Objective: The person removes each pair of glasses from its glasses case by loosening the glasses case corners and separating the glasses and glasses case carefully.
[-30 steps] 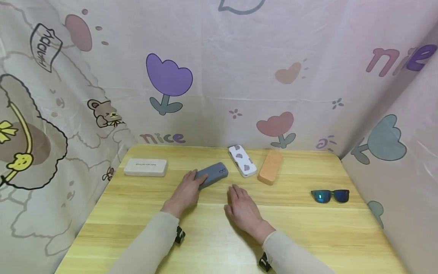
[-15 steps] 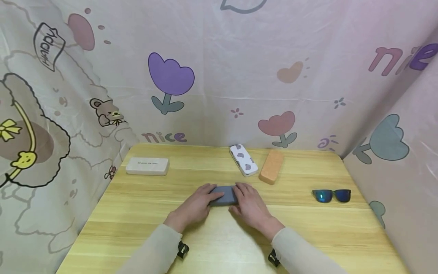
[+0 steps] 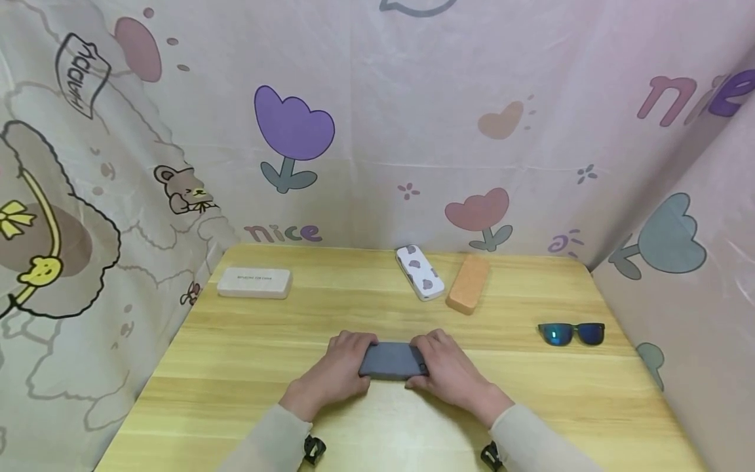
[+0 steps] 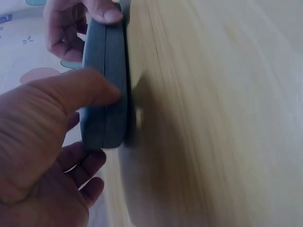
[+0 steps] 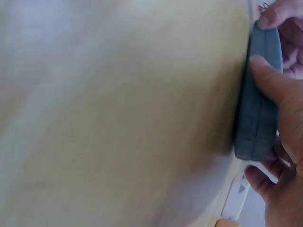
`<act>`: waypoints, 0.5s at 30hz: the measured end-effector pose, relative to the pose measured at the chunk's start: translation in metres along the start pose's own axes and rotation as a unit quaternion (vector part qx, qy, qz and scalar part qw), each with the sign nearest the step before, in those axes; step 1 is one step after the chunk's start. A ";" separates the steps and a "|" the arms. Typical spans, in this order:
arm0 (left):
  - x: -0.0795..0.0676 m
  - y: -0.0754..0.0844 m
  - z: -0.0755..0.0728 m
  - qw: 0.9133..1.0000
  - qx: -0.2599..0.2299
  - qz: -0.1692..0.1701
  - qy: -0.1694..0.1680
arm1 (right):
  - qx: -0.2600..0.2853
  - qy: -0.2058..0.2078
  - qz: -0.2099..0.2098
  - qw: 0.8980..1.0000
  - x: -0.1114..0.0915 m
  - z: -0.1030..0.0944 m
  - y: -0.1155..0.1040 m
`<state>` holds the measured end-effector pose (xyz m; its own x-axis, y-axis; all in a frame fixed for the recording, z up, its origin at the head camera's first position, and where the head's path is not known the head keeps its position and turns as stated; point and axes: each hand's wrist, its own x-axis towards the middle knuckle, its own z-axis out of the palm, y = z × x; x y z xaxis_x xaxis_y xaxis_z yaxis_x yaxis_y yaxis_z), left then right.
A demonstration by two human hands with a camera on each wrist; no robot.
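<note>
A blue-grey glasses case [image 3: 392, 360] lies lengthwise across the near middle of the table, between my two hands. My left hand [image 3: 341, 366] grips its left end, thumb on the near side and fingers at the far side. The right hand [image 3: 449, 368] holds the other end the same way. In the left wrist view the case [image 4: 105, 80] shows a seam along its near side, with both thumbs pressed there. The right wrist view shows the case [image 5: 259, 104] close over the wood, its lid closed.
A white case with lettering [image 3: 255, 283] lies at the back left. Behind my right hand are a white case with bear prints [image 3: 420, 273] and an orange case [image 3: 468, 284]. Mirrored sunglasses [image 3: 572, 334] lie at the right. A printed curtain [image 3: 377, 131] hangs behind the wooden table [image 3: 330, 275].
My left hand has brought the blue-grey case from the back middle toward me and turned it level. The right hand has come onto its right end, and both now hold it.
</note>
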<state>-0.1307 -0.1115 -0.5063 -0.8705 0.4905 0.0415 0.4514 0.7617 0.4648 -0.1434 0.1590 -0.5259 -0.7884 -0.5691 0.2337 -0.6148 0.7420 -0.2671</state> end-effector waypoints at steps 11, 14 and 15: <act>0.001 -0.008 0.005 0.999 0.031 0.013 0.006 | 0.022 -0.022 -0.008 0.999 -0.002 -0.005 0.006; 0.002 -0.009 0.006 0.999 0.032 0.014 0.010 | 0.022 -0.018 -0.006 1.000 -0.001 -0.004 0.006; 0.002 -0.009 0.006 0.999 0.032 0.014 0.013 | 0.021 -0.016 -0.004 1.000 -0.001 -0.004 0.006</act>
<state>-0.1356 -0.1145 -0.5158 -0.8611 0.5025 0.0768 0.4875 0.7735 0.4049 -0.1462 0.1654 -0.5243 -0.7837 -0.5859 0.2062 -0.6204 0.7227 -0.3046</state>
